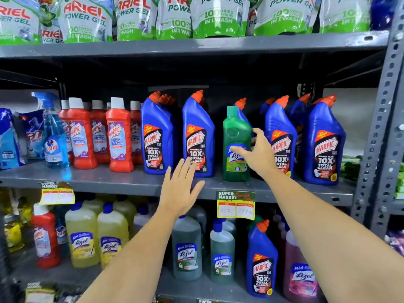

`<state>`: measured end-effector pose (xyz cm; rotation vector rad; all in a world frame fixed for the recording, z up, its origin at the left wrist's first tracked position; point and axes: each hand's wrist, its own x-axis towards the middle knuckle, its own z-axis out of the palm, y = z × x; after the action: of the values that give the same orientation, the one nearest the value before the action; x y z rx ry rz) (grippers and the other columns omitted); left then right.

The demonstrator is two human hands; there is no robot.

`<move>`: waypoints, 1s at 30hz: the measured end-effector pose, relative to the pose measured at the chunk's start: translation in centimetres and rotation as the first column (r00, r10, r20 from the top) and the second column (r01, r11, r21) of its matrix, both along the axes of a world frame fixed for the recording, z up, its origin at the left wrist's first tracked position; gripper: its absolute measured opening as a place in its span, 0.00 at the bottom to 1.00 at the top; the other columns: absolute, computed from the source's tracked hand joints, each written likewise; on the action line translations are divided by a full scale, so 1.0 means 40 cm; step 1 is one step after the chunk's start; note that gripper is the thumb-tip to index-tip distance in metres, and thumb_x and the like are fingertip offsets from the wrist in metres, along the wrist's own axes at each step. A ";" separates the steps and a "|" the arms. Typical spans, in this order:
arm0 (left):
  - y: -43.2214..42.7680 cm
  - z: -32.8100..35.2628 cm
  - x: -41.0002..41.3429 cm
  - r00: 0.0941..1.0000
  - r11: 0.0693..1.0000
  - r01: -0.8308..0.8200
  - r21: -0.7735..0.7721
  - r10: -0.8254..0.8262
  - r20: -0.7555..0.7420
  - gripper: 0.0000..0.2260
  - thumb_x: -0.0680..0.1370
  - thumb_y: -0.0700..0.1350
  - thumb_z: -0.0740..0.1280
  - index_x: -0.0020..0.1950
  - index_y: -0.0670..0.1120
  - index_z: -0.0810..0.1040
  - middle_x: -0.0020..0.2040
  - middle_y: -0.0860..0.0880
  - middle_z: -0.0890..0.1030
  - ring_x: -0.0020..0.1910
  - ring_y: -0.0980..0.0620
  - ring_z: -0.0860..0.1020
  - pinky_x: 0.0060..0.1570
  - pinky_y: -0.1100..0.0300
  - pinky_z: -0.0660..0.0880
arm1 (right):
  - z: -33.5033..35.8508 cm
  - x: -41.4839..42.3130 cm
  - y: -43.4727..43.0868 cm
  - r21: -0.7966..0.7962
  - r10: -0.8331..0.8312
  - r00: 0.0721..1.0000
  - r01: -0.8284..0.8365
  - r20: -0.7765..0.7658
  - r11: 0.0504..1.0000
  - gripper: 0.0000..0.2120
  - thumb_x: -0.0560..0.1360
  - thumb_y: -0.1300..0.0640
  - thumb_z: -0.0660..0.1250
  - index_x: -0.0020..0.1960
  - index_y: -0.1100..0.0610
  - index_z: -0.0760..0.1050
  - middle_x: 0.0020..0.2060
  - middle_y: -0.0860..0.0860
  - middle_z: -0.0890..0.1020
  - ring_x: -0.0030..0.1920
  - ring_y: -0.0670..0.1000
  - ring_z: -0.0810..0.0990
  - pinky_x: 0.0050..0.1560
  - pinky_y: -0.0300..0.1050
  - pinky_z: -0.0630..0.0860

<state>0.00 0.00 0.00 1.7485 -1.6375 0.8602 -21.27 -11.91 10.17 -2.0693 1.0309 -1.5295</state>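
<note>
A green Lizol bottle [236, 136] stands upright on the grey middle shelf [122, 180] among blue Harpic bottles. My right hand [256, 154] is at the bottle's right side, thumb across its label and fingers spread behind it, not clearly closed round it. My left hand [180, 189] is raised flat with straight fingers in front of the shelf edge, its fingertips near the base of a blue Harpic bottle [197, 136], holding nothing.
Red Harpic bathroom cleaner bottles [119, 136] and a blue Colin spray bottle [53, 136] stand to the left. Ariel pouches [218, 16] fill the top shelf. Lizol bottles [187, 248] line the lower shelf. A yellow price tag [236, 205] hangs below. A steel upright [380, 119] bounds the right.
</note>
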 end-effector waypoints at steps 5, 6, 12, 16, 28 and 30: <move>0.012 -0.029 0.024 0.996 0.999 0.035 -0.004 -0.034 0.079 0.23 0.81 0.56 0.52 0.59 0.42 0.79 0.58 0.45 0.81 0.56 0.44 0.78 0.56 0.49 0.70 | 0.002 0.014 -0.004 0.166 0.039 0.999 -0.044 0.032 0.985 0.33 0.62 0.46 0.79 0.60 0.56 0.70 0.54 0.53 0.81 0.52 0.53 0.81 0.53 0.52 0.78; 0.012 -0.025 0.022 0.996 0.999 0.040 -0.002 -0.039 0.079 0.21 0.81 0.56 0.53 0.57 0.43 0.79 0.55 0.46 0.82 0.53 0.45 0.78 0.54 0.50 0.70 | 0.000 0.018 -0.003 0.218 0.062 0.997 -0.070 0.046 0.973 0.31 0.64 0.47 0.79 0.60 0.56 0.70 0.53 0.52 0.81 0.51 0.52 0.81 0.51 0.50 0.78; 0.006 -0.031 0.022 0.998 0.999 0.010 -0.032 -0.008 0.070 0.19 0.80 0.55 0.54 0.52 0.44 0.78 0.45 0.50 0.81 0.45 0.48 0.78 0.47 0.51 0.70 | 0.009 0.024 0.011 0.324 0.135 0.989 -0.150 0.068 0.934 0.29 0.68 0.50 0.77 0.62 0.57 0.67 0.55 0.52 0.78 0.51 0.52 0.79 0.41 0.44 0.75; 0.006 -0.034 0.020 0.997 0.998 0.013 -0.063 -0.008 0.080 0.19 0.80 0.55 0.54 0.53 0.44 0.78 0.45 0.50 0.81 0.45 0.48 0.78 0.47 0.51 0.69 | 0.006 0.023 0.018 0.306 0.118 0.992 -0.128 0.049 0.943 0.30 0.69 0.52 0.77 0.62 0.58 0.64 0.57 0.54 0.78 0.53 0.54 0.79 0.43 0.47 0.78; 0.022 -0.149 -0.018 0.999 0.984 0.042 -0.171 -0.044 -0.007 0.26 0.81 0.53 0.56 0.75 0.39 0.64 0.76 0.40 0.62 0.76 0.42 0.57 0.73 0.41 0.52 | -0.011 0.031 0.167 -0.034 0.221 0.975 -0.221 0.009 0.975 0.29 0.69 0.57 0.77 0.62 0.60 0.65 0.51 0.45 0.79 0.51 0.46 0.79 0.54 0.33 0.75; 0.041 -0.212 -0.027 0.999 0.991 0.040 -0.124 -0.041 -0.009 0.28 0.81 0.53 0.56 0.77 0.40 0.58 0.78 0.38 0.56 0.77 0.41 0.52 0.73 0.40 0.48 | -0.020 0.036 0.215 -0.084 0.320 0.941 -0.312 0.113 0.946 0.27 0.68 0.57 0.77 0.61 0.58 0.65 0.49 0.41 0.79 0.51 0.44 0.80 0.57 0.38 0.76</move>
<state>-1.07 1.65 -8.48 1.6271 -1.5725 0.9112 -19.82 -3.32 9.38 -2.0326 0.5751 -1.5183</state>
